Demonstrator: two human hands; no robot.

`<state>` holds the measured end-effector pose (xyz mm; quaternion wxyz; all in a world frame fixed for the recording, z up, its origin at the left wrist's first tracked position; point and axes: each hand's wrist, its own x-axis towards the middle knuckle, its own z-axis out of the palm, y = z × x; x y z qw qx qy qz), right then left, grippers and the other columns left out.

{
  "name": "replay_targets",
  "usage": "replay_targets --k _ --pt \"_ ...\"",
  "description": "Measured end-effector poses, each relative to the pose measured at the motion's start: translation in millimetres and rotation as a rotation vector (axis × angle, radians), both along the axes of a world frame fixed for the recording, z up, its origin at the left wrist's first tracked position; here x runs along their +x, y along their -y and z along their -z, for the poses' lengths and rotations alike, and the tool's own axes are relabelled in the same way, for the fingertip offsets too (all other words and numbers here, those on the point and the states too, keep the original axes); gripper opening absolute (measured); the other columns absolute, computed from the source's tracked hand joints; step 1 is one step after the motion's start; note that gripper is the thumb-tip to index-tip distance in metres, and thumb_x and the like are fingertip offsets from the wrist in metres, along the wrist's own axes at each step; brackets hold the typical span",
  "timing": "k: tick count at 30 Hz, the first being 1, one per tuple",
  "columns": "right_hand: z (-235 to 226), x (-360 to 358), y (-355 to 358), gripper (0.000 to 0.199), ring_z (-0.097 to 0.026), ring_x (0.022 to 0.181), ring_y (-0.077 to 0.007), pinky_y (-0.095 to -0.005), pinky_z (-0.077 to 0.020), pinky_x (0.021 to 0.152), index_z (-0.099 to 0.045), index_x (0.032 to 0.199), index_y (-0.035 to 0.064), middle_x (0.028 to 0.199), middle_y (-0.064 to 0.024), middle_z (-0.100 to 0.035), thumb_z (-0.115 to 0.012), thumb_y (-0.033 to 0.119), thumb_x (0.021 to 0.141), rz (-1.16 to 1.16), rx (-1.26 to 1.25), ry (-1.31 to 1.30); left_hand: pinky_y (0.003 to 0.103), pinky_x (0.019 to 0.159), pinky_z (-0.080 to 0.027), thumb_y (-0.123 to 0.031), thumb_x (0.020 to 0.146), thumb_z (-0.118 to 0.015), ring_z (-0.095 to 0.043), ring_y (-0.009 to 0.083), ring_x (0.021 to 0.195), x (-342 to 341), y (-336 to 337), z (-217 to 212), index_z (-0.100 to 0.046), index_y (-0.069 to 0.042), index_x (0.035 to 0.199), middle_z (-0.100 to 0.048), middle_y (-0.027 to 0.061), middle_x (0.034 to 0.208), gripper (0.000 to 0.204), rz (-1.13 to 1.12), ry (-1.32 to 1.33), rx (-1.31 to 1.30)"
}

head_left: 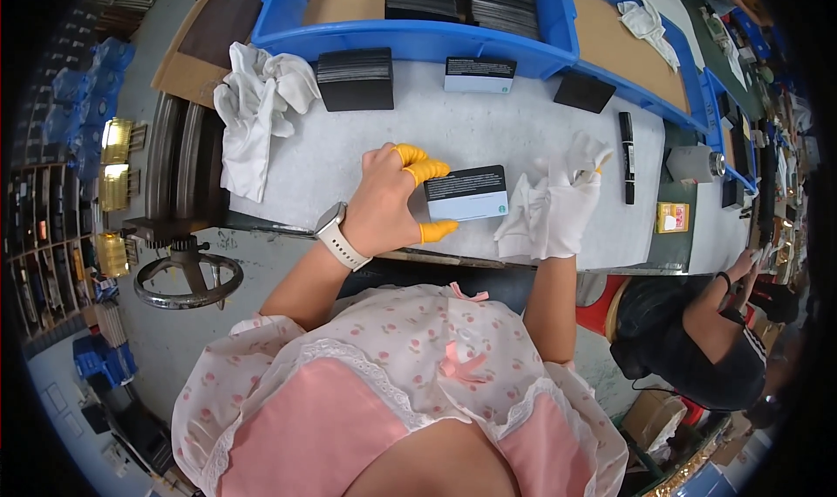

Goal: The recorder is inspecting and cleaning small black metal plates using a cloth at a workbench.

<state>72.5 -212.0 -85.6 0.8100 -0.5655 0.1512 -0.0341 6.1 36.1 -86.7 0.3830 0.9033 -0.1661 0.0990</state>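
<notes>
Card (466,194), dark-and-pale, sits mid-frame pinched in left hand (384,207) yellow-capped fingertips over grey table (349,161), white-gloved right hand (558,205) clutching a cloth just beside it; looks like inspection/wiping step, next move needs steady grip and cloth contact.

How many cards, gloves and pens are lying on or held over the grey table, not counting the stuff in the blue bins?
Single cards: 3, one in the left hand, one two-tone, one black
Card stacks: 1
White glove piles: 1
Worn white gloves: 1, on the right hand
Black markers: 1
Total: 7
</notes>
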Motion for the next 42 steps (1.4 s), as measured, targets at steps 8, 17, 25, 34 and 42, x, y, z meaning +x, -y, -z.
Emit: replay_targets --k 8,17,25,34,42 --pt "29 -3 11 0.055 -0.066 0.088 -0.0108 -0.0270 -0.0565 0.076 -0.044 0.151 0.0005 0.126 -0.0064 -0.064 -0.067 0.002 0.102 0.036 -0.172 0.099 0.044 0.100 -0.035 -0.038 0.065 -0.094 -0.056 0.0297 0.111 3 -2 21 -0.074 -0.009 0.119 -0.062 0.0104 0.116 0.064 -0.025 -0.065 0.056" --pt "38 -6 20 0.061 -0.066 0.093 -0.0125 -0.0283 -0.0576 0.080 -0.040 0.153 0.0020 0.149 -0.0057 -0.053 -0.069 -0.002 0.100 -0.002 -0.125 0.097 0.045 0.101 -0.035 -0.041 0.067 -0.092 -0.055 0.0306 0.115 3 0 21 -0.070 -0.008 0.132 -0.065 0.0108 0.118 0.075 -0.082 -0.081 0.115" --pt "40 -9 21 0.062 -0.067 0.095 -0.0130 -0.0287 -0.0574 0.080 -0.041 0.155 0.0014 0.152 -0.0083 -0.053 -0.069 -0.002 0.100 0.008 -0.120 0.119 0.044 0.101 -0.034 -0.043 0.068 -0.093 -0.055 0.0285 0.114 3 -1 7 -0.071 -0.011 0.129 -0.066 0.0099 0.118 0.073 -0.062 -0.067 0.270" --pt "33 -13 19 0.069 -0.067 0.096 -0.0119 -0.0288 -0.0589 0.081 -0.035 0.160 0.0038 0.162 -0.0090 -0.046 -0.069 -0.001 0.100 0.006 -0.083 0.133 0.044 0.100 -0.035 -0.035 0.066 -0.094 -0.055 0.0293 0.113 4 3 3 -0.074 -0.008 0.120 -0.065 0.0115 0.113 0.064 -0.054 -0.093 0.302" --pt "27 -14 15 0.063 -0.068 0.090 -0.0114 -0.0277 -0.0580 0.076 -0.041 0.156 0.0035 0.148 -0.0064 -0.057 -0.069 0.000 0.100 0.033 -0.058 0.120 0.044 0.100 -0.035 -0.033 0.063 -0.095 -0.054 0.0311 0.114 4 2 7 -0.072 -0.005 0.117 -0.061 0.0114 0.114 0.065 -0.054 -0.134 0.231"
